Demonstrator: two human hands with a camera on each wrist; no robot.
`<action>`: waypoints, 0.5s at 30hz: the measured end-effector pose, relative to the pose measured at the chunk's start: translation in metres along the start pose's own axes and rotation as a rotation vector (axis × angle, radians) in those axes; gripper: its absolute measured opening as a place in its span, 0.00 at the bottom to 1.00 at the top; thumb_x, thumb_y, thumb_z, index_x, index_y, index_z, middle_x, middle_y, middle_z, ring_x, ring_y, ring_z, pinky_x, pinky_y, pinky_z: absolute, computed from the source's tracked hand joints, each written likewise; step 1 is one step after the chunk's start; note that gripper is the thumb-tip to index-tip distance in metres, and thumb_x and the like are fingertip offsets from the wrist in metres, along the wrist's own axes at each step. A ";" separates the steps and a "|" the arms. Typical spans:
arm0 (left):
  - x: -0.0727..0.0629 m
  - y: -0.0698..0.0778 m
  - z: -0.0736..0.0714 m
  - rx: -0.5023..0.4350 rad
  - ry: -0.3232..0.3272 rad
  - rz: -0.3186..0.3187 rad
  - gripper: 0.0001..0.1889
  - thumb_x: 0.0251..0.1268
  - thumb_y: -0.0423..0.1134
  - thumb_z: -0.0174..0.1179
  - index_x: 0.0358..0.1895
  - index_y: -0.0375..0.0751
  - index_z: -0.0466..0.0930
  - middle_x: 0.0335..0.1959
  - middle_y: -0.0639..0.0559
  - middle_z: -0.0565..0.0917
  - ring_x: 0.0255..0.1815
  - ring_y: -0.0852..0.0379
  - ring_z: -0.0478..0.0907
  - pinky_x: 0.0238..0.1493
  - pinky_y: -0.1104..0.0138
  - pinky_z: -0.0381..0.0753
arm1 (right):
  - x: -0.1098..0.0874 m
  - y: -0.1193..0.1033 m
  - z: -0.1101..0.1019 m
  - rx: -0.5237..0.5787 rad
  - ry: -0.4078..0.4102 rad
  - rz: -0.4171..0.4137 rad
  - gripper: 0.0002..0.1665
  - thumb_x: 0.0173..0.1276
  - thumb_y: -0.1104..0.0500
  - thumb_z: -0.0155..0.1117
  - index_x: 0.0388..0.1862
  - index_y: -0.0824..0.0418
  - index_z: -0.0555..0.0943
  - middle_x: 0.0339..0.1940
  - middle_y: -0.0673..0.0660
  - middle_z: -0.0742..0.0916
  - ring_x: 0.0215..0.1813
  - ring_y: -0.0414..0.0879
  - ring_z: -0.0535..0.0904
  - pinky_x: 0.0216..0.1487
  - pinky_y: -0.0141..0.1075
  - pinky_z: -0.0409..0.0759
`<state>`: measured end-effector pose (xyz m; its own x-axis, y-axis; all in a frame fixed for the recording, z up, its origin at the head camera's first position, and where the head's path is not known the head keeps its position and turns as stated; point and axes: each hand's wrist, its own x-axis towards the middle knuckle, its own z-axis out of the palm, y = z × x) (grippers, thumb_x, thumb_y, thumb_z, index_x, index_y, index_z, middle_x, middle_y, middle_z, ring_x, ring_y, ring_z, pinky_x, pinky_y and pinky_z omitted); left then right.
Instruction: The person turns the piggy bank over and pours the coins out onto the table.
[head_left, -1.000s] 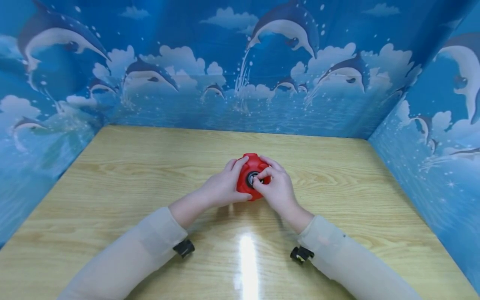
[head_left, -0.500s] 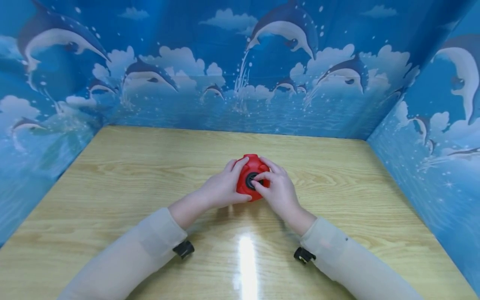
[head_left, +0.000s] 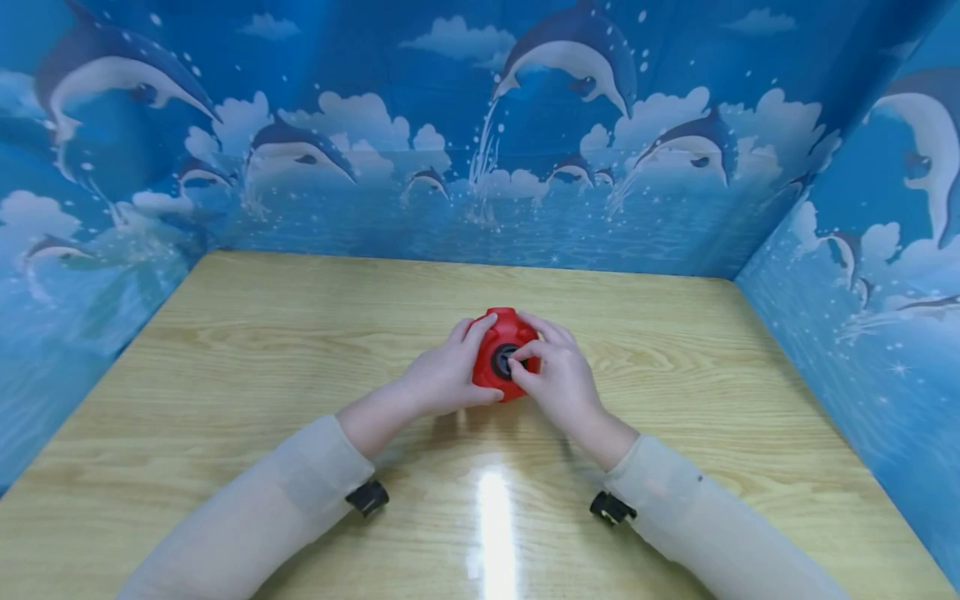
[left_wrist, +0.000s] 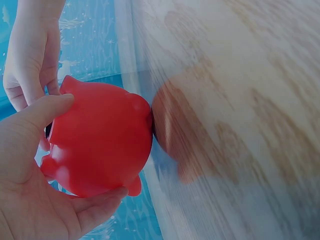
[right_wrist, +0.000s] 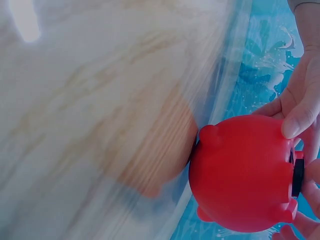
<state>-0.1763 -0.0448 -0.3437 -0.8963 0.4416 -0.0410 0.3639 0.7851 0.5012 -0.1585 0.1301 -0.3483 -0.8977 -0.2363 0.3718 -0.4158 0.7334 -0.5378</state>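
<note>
A round, glossy red piggy bank [head_left: 487, 350] with short stubby feet rests on the table between the two hands. My left hand [head_left: 444, 372] holds it from the left, thumb on the near side and fingers over the far side. A round black plug [head_left: 498, 360] sits at the centre of the face turned up. With thumb and index finger, my right hand [head_left: 562, 375] pinches at the middle of this plug. In the right wrist view the plug [right_wrist: 298, 176] stands slightly out from the red body [right_wrist: 240, 170]. The fingertips cover part of the plug.
A glossy wood-grain table [head_left: 300, 317] lies under the hands and mirrors the red body. Blue cloth walls [head_left: 480, 217] with printed dolphins rise along its back and sides. Small black cameras [head_left: 369, 497] sit at both sleeve cuffs.
The right thumb and index finger shift slightly at the plug, and the right wrist has moved a little to the right and down. The left hand and piggy bank stay nearly still.
</note>
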 end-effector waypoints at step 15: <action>0.000 -0.002 0.000 -0.003 -0.002 0.006 0.53 0.49 0.53 0.69 0.74 0.50 0.43 0.67 0.45 0.58 0.51 0.52 0.73 0.43 0.59 0.80 | -0.003 0.007 -0.009 0.047 -0.003 -0.001 0.03 0.58 0.63 0.67 0.28 0.62 0.85 0.62 0.53 0.76 0.64 0.52 0.66 0.55 0.47 0.74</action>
<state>-0.1773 -0.0462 -0.3442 -0.8934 0.4474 -0.0393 0.3689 0.7809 0.5042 -0.1573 0.1412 -0.3464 -0.8976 -0.2394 0.3701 -0.4233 0.7025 -0.5721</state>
